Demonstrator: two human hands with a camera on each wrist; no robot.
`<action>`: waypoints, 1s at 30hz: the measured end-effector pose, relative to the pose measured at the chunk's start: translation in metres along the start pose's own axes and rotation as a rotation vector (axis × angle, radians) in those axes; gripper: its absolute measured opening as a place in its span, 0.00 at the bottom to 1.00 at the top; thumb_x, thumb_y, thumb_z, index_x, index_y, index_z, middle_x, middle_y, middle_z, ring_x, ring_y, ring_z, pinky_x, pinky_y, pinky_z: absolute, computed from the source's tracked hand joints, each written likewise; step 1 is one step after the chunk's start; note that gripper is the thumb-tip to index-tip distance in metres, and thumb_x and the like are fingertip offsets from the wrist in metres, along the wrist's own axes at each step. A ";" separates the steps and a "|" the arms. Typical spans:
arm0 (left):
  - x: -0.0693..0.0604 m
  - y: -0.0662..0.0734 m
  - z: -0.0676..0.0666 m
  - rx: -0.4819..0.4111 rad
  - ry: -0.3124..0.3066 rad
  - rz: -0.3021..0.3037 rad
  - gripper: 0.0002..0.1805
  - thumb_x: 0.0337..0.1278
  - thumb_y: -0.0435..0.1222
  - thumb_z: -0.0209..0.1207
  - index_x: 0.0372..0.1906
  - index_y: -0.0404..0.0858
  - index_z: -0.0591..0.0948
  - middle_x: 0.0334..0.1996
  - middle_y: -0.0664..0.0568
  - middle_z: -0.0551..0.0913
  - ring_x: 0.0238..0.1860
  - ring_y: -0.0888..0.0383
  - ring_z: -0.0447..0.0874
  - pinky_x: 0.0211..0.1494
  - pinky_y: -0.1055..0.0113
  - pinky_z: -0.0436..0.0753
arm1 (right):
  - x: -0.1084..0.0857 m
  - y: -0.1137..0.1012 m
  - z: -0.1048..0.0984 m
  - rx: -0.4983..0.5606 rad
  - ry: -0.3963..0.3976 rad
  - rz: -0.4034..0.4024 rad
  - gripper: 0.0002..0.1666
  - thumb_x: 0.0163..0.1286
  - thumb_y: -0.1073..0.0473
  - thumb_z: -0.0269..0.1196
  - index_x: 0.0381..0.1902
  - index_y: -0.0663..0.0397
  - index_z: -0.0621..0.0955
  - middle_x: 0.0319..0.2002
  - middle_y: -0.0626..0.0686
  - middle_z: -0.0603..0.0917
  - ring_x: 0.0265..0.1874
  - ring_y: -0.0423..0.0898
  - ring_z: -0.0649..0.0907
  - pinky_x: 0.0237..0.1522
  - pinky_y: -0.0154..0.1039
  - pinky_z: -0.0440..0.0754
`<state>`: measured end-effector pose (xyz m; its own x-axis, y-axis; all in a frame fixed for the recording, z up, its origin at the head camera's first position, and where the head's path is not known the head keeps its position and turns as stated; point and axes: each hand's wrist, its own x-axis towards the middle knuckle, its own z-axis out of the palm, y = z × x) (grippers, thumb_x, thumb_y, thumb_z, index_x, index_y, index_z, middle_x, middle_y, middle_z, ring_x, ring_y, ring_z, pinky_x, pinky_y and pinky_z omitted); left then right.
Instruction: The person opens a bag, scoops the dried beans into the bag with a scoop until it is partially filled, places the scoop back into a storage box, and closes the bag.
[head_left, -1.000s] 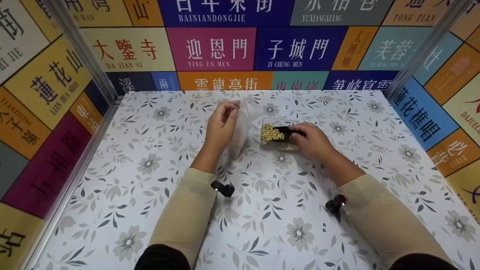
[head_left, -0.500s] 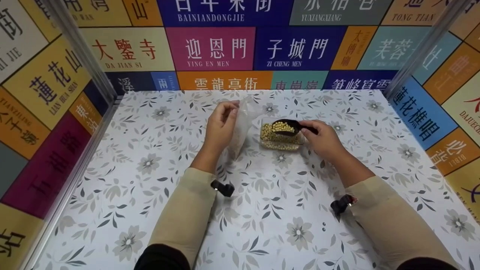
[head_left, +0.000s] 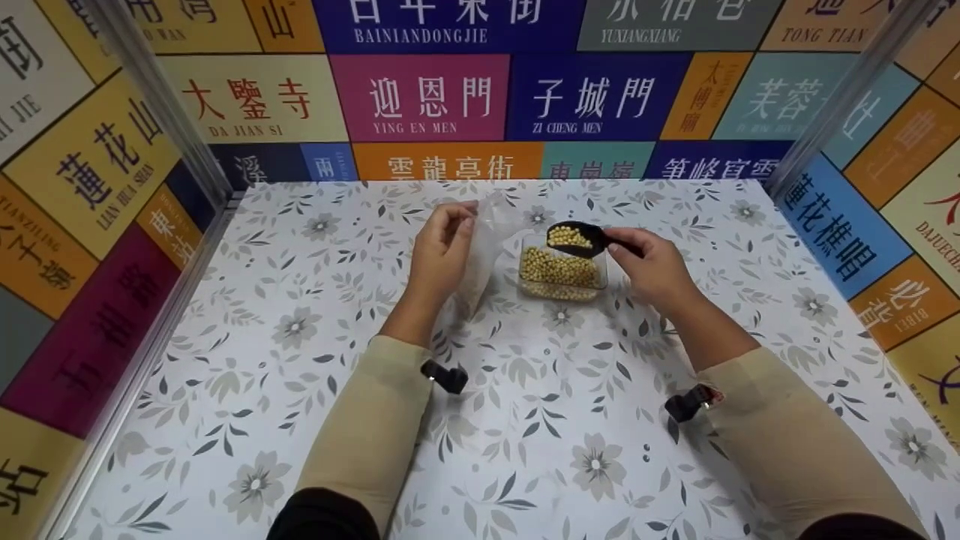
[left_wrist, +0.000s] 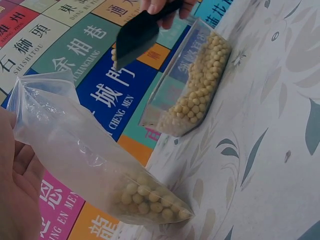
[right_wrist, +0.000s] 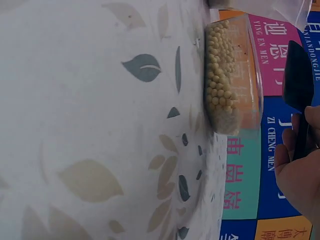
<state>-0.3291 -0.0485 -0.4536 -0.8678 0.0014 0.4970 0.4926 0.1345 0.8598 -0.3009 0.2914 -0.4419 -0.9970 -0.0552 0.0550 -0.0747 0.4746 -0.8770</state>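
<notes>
My left hand (head_left: 442, 251) holds a clear plastic bag (left_wrist: 85, 135) upright by its top edge. Several soybeans (left_wrist: 150, 200) lie at the bottom of that bag, seen in the left wrist view. With my right hand (head_left: 651, 262) I grip the handle of a black scoop (head_left: 592, 241), raised above a clear plastic box (head_left: 604, 281). Yellow soybeans (head_left: 570, 237) fill the scoop's bowl. More soybeans (head_left: 555, 266) lie in the box, which stands to the right of the bag. The right wrist view shows the scoop (right_wrist: 299, 77) from its underside.
A white tablecloth (head_left: 525, 420) with grey flowers and leaves covers the table. Colourful panels (head_left: 427, 97) with printed characters wall the back and both sides. Metal posts (head_left: 169, 97) stand at the corners.
My right hand has lifted the scoop out of the beans in the box and up, a little to the right, with soybeans in it. The left hand and bag have stayed in place.
</notes>
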 end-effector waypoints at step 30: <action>-0.002 -0.002 -0.001 0.009 -0.026 0.027 0.07 0.81 0.37 0.55 0.50 0.37 0.80 0.63 0.48 0.86 0.66 0.57 0.83 0.73 0.63 0.81 | 0.025 -0.122 0.031 -0.556 -0.045 -0.363 0.22 0.85 0.55 0.58 0.72 0.47 0.81 0.68 0.53 0.81 0.71 0.56 0.76 0.74 0.57 0.76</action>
<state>-0.3286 -0.0497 -0.4558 -0.8556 0.0308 0.5167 0.5155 0.1427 0.8449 -0.3163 0.2049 -0.3480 -0.9052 -0.3281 0.2702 -0.4182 0.8008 -0.4287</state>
